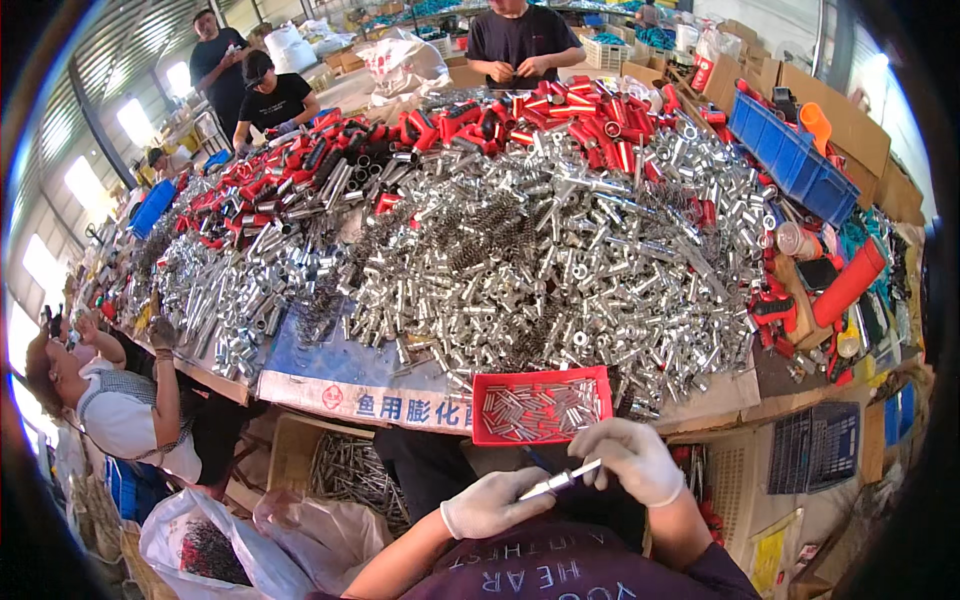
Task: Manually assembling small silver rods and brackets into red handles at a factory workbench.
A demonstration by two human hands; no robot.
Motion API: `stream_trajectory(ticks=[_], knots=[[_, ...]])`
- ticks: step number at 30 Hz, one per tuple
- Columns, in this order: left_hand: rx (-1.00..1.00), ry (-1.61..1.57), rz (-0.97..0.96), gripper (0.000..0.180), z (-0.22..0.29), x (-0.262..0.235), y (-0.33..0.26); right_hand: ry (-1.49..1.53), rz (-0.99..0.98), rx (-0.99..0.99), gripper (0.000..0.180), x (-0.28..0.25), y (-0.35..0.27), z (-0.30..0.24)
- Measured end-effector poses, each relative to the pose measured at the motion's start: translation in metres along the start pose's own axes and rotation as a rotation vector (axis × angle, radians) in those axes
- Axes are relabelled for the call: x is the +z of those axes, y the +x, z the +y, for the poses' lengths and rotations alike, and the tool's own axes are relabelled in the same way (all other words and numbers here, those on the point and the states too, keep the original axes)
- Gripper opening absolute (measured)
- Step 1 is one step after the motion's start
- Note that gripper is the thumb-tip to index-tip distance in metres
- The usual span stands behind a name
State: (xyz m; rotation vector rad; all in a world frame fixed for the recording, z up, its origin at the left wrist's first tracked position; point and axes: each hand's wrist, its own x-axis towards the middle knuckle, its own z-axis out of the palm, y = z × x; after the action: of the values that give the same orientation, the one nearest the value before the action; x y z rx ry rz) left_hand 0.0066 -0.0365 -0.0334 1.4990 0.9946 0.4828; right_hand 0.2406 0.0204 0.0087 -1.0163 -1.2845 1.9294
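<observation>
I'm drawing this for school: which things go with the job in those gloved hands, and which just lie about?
Probably the job:
- silver tube in the left hand, right hand by its tip
- red tray of small rods
- metal parts heap

Probably lying about:
- orange scoop
- dark blue crate

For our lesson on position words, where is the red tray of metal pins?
In the head view, the red tray sits right of centre at the table's near edge, between the metal heap and the right hand.

ribbed ceiling (pixel 110 62) | bright windows (pixel 85 184) left | dark post (pixel 101 122) | glare (pixel 880 70) right
</observation>
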Motion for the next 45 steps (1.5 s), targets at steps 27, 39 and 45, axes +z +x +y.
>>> stream_trajectory(ticks=[27,39,45], knots=[[0.111,0.374,0.402,0.035,0.037,-0.004,0.018,-0.131,0.51,-0.667,0.005,0.042,0.025,0.011],[0.138,0.297,0.39,0.039,0.038,-0.006,0.027,-0.271,0.293,-0.615,0.011,0.035,0.032,0.028],[0.171,0.327,0.47,0.038,0.036,-0.011,0.017,-0.391,0.218,-0.589,0.003,0.051,0.026,0.019]])
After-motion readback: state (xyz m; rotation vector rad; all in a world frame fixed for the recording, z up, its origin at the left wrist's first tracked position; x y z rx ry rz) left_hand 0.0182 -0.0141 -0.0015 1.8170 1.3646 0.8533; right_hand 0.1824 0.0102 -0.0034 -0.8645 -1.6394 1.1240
